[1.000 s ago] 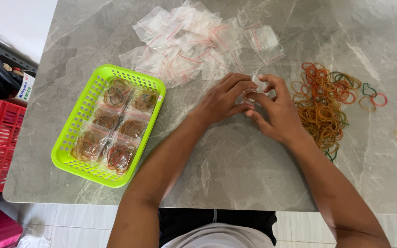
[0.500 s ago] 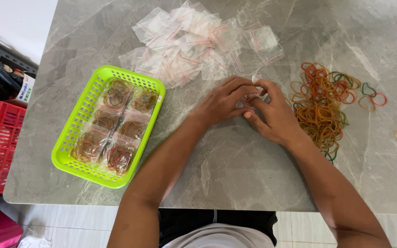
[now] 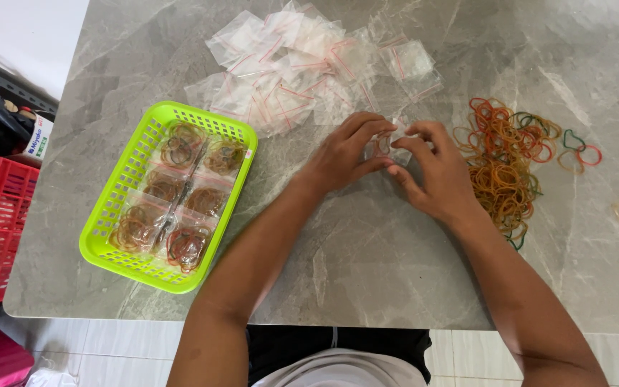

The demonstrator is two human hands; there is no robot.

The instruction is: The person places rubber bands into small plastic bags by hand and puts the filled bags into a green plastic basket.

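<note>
Both hands hardly shifted since before, small clear bag [image 3: 388, 145] between them on the surface [image 3: 367, 236], left hand [image 3: 347, 149] and right hand [image 3: 435, 172] grip pinched on it, rubber bands [image 3: 506, 168] just beside.

Soft, even daylight fills the view, bright without being harsh. The grey marble counter [image 3: 367, 258] shows a pale sheen toward its far right corner, where the stone washes out a little. Shadows are faint and short: a thin one hugs the near side of the green basket [image 3: 112, 247], and a soft one lies under the left hand [image 3: 345, 150] and right hand [image 3: 435, 175]. The clear plastic bags [image 3: 302, 61] catch small glints. Focus is sharp across the counter, with slight softness at the fingers [image 3: 377, 127]. The counter's edges bow mildly from the wide lens.
</note>
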